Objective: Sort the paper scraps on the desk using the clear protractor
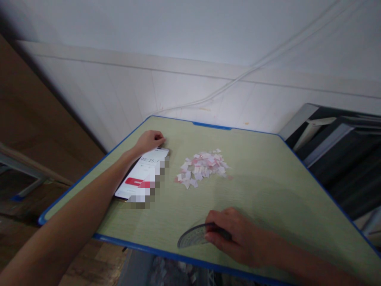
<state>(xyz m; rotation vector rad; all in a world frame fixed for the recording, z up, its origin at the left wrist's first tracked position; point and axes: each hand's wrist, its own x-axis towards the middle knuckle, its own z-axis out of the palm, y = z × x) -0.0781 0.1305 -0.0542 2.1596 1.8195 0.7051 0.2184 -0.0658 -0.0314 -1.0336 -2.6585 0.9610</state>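
My right hand [235,236] grips a clear, half-round protractor [192,237] between thumb and fingers, close to the table's front edge. At the left, my left hand [151,140] rests just beyond the top end of a phone [131,182], its fingers curled in. Whether those fingers hold anything is hidden. The phone lies face up with a timer and a red button on its screen, partly blurred out. A loose heap of small white and pink paper scraps [205,165] lies mid-table, between the two hands and farther back than the protractor.
The light green table [253,159] has a blue rim and stands against a white wall with a cable [208,97]. Dark folded items [336,155] lean at the right. A brown wooden panel [38,99] stands at the left. Below the front edge, a container holds more scraps [172,270].
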